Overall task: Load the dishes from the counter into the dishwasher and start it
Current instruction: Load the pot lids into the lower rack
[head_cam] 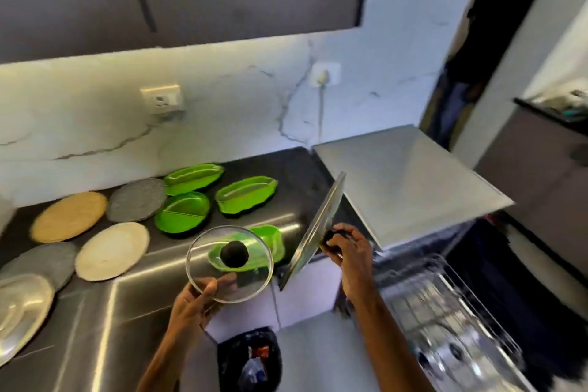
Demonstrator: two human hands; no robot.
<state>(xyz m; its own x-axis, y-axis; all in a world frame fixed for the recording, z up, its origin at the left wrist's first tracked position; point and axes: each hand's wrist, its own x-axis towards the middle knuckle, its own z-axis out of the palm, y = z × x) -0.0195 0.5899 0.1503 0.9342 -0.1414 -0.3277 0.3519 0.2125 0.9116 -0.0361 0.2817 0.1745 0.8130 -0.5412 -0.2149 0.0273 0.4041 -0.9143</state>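
Head — small lid (229,264) rim between left fingers (207,291)

A small lid (230,259) of clear glass with a black knob is held nearly flat over the counter (296,175) edge, the left hand (194,305) pinching its near rim. A big lid (313,232) stands tilted on edge, the right hand (345,243) gripping its knob. Four green trays (246,194) and five round plates (113,250) lie on the counter. The dishwasher (407,181) is open, its rack (445,312) pulled out.
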